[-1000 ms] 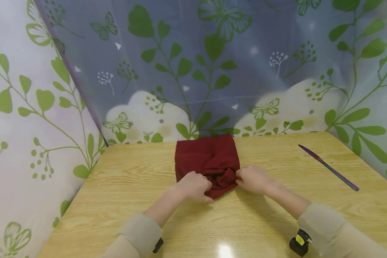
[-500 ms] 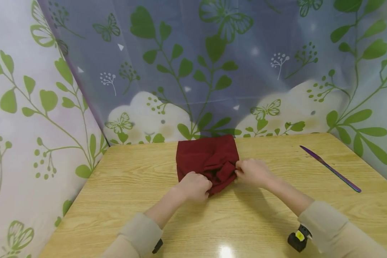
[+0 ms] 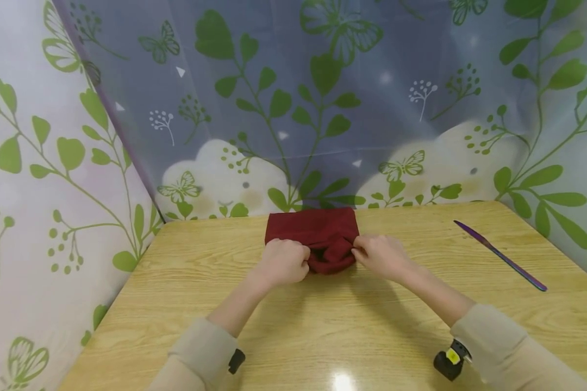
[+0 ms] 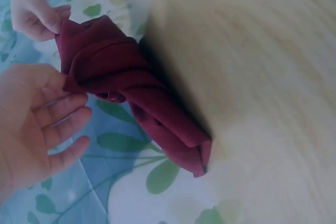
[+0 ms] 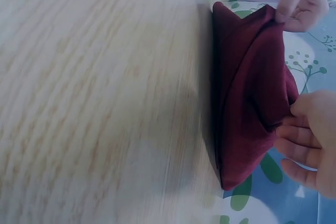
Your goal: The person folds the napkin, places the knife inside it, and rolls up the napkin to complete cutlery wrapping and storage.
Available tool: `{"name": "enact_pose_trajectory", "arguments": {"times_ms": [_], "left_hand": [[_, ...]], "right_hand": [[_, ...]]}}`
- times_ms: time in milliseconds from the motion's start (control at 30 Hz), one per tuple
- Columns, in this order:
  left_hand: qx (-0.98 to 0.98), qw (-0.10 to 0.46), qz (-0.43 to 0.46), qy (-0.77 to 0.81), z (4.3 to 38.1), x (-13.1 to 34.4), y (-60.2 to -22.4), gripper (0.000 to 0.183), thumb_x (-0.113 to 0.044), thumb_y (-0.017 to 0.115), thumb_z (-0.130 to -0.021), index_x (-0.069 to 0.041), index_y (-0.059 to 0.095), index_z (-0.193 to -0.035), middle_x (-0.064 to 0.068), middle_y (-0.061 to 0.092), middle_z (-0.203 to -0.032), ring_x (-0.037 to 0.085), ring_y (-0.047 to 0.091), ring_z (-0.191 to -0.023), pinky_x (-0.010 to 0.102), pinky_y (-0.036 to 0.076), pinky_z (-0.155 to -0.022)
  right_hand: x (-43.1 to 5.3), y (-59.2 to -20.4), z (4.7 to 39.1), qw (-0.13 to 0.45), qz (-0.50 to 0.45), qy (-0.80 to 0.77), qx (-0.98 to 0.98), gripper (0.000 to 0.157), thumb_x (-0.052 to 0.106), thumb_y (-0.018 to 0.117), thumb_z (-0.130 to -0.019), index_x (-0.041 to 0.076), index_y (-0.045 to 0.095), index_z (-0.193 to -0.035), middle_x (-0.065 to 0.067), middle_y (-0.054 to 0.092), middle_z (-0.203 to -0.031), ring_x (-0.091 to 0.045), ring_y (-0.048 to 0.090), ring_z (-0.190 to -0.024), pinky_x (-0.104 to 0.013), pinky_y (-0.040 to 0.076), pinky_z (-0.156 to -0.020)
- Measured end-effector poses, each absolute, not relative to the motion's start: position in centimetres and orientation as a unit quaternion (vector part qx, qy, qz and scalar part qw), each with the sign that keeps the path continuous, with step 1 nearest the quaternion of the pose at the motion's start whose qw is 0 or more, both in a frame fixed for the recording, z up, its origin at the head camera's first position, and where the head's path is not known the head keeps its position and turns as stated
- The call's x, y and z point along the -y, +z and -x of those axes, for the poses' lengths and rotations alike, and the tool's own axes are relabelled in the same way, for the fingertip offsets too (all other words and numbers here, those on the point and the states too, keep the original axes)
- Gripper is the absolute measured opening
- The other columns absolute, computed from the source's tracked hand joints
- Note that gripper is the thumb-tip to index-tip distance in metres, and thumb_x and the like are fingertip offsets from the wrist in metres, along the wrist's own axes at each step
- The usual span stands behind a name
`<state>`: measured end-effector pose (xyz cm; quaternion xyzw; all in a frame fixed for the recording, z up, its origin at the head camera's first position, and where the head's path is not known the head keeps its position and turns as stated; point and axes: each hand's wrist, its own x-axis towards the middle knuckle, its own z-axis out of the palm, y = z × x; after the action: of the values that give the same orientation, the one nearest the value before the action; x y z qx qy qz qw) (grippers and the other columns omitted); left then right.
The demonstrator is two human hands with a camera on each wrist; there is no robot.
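A dark red cloth (image 3: 318, 222) lies folded and bunched at the far middle of the wooden table, its near edge lifted off the surface. My left hand (image 3: 286, 263) pinches its near left part between thumb and forefinger. At the near right corner, my right hand (image 3: 380, 255) pinches the cloth the same way. In the left wrist view the lifted cloth (image 4: 115, 61) hangs between both hands, its lower folds on the table. The right wrist view shows the cloth (image 5: 247, 98) with an open fold between the two pinched spots.
To the right on the table (image 3: 200, 293) lies a table knife (image 3: 499, 254) with a purple-blue sheen. A patterned curtain (image 3: 254, 108) with green leaves hangs right behind the table's far edge and along both sides.
Both hands have raised the cloth's near edge and carried it away from me, so less of its top shows. My left hand has moved farthest, up and slightly left. The knife has not moved.
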<state>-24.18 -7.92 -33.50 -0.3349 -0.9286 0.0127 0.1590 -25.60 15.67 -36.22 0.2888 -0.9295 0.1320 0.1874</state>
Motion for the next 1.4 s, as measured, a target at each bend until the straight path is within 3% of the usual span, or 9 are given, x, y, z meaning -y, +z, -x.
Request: {"name": "enact_pose_trajectory", "arguments": {"times_ms": [167,300,433,667,767,900,1033,1233,1400], "left_hand": [[0.938,0.188,0.290,-0.040,24.6,8.2,-32.3,0.036,-0.004,0.052,-0.068,-0.018,0.024,-0.052,-0.007,0.014,-0.055,0.009,0.015,-0.054,0.024,0.013,-0.045],[0.945,0.180,0.254,-0.098,25.1,8.5,-31.2,0.036,-0.003,0.053,-0.070,-0.018,0.025,-0.052,-0.007,0.017,-0.055,0.009,0.017,-0.053,0.023,0.014,-0.044],[0.951,0.160,0.223,-0.143,25.6,8.9,-29.8,0.032,-0.005,0.053,-0.074,-0.017,0.031,-0.053,-0.007,0.023,-0.052,0.009,0.020,-0.051,0.023,0.017,-0.044],[0.956,0.137,0.181,-0.185,26.3,9.3,-27.7,0.028,-0.009,0.051,-0.077,-0.015,0.034,-0.056,-0.005,0.025,-0.052,0.010,0.019,-0.050,0.023,0.015,-0.045],[0.957,0.124,0.160,-0.206,26.5,9.2,-27.1,0.019,-0.014,0.052,-0.081,-0.012,0.049,-0.062,-0.005,0.036,-0.053,0.009,0.025,-0.046,0.022,0.019,-0.042],[0.953,0.106,0.150,-0.242,26.5,8.7,-26.4,0.014,-0.017,0.054,-0.082,-0.009,0.062,-0.073,-0.004,0.043,-0.055,0.009,0.032,-0.045,0.022,0.023,-0.041],[0.947,0.096,0.141,-0.272,26.6,8.3,-26.1,0.017,-0.017,0.054,-0.081,-0.008,0.059,-0.067,-0.003,0.037,-0.053,0.010,0.029,-0.046,0.022,0.022,-0.042],[0.934,0.074,0.161,-0.309,26.6,8.0,-26.7,0.019,-0.020,0.054,-0.087,-0.008,0.067,-0.089,0.002,0.058,-0.071,0.012,0.039,-0.049,0.023,0.031,-0.045],[0.917,0.052,0.214,-0.332,26.2,8.4,-27.9,0.033,-0.036,0.054,-0.092,-0.007,0.065,-0.105,0.002,0.063,-0.085,0.011,0.053,-0.066,0.026,0.043,-0.059]], "right_hand": [[-15.2,-35.7,25.4,0.195,-0.282,0.157,0.926,0.006,0.016,0.062,-0.087,0.010,0.064,-0.087,0.003,0.058,-0.073,-0.010,0.053,-0.058,-0.025,0.039,-0.045],[-14.8,-35.6,25.2,0.229,-0.285,0.168,0.916,0.026,0.022,0.064,-0.086,0.006,0.060,-0.107,-0.005,0.063,-0.091,-0.019,0.062,-0.073,-0.030,0.046,-0.050],[-14.4,-35.7,25.4,0.300,-0.310,0.164,0.887,0.044,0.022,0.071,-0.081,0.003,0.054,-0.117,-0.013,0.060,-0.102,-0.027,0.061,-0.085,-0.037,0.050,-0.056],[-13.2,-35.4,26.3,0.449,-0.391,0.135,0.792,0.035,0.008,0.078,-0.068,0.000,0.062,-0.098,-0.015,0.057,-0.096,-0.032,0.056,-0.084,-0.038,0.049,-0.070],[-12.3,-35.2,26.6,0.491,-0.407,0.109,0.762,0.032,0.008,0.079,-0.066,0.002,0.063,-0.092,-0.014,0.057,-0.092,-0.031,0.056,-0.081,-0.038,0.049,-0.071],[-10.9,-35.0,26.6,0.514,-0.413,0.086,0.747,0.031,0.014,0.080,-0.066,0.003,0.063,-0.089,-0.012,0.056,-0.090,-0.028,0.055,-0.080,-0.038,0.047,-0.071],[-9.6,-34.9,26.5,0.524,-0.389,0.091,0.752,0.031,0.018,0.080,-0.067,0.002,0.064,-0.087,-0.011,0.055,-0.089,-0.030,0.052,-0.080,-0.039,0.043,-0.067],[-8.7,-34.8,26.6,0.538,-0.362,0.129,0.750,0.013,0.004,0.075,-0.069,0.004,0.063,-0.075,-0.009,0.055,-0.081,-0.029,0.051,-0.074,-0.036,0.038,-0.060],[-9.5,-34.6,27.0,0.534,-0.365,0.176,0.742,0.012,-0.003,0.070,-0.068,0.003,0.061,-0.074,-0.009,0.054,-0.077,-0.027,0.050,-0.068,-0.038,0.042,-0.059]]}}
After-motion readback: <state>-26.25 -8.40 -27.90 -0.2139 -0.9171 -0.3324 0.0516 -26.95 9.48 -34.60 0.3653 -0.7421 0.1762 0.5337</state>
